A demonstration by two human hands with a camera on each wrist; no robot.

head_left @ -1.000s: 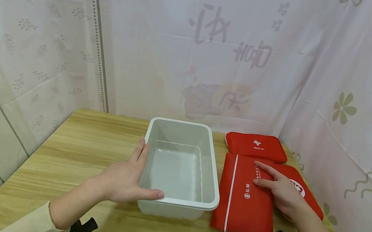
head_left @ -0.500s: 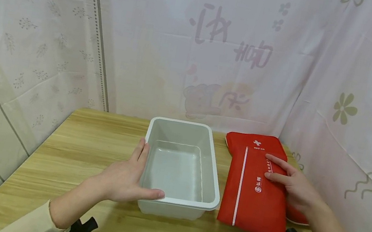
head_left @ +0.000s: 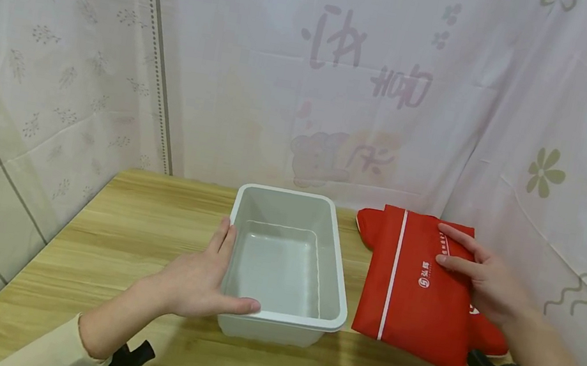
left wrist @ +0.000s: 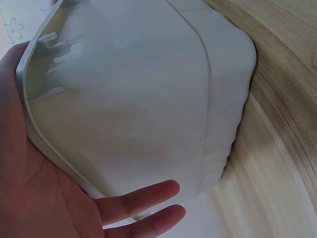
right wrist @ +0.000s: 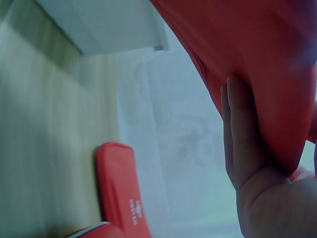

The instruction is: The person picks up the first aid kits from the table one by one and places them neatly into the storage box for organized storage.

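A pale grey plastic tub (head_left: 268,332) stands on the wooden table, with nothing inside it. My left hand (head_left: 191,286) rests against its left rim, fingers straight along the outside and thumb over the near corner. In the left wrist view two fingers (left wrist: 143,198) stretch out beside the tub wall. My right hand (head_left: 494,288) grips the right side of a flat red zip pouch (head_left: 416,320) with a white stripe and white lettering. That pouch is raised off the table and tilted. From the right wrist, fingers press its underside; the thumb is mostly hidden.
Behind the raised pouch lies a red first aid case (head_left: 368,226), mostly covered in the head view but plainer from the right wrist (right wrist: 121,186). Another red pouch (head_left: 490,339) with a white emblem lies under my right hand. Printed curtains (head_left: 260,106) enclose the table (head_left: 145,236).
My right hand has lifted the red zip pouch off the table and moved it back and to the right, over the first aid case. The left hand and tub have stayed put.
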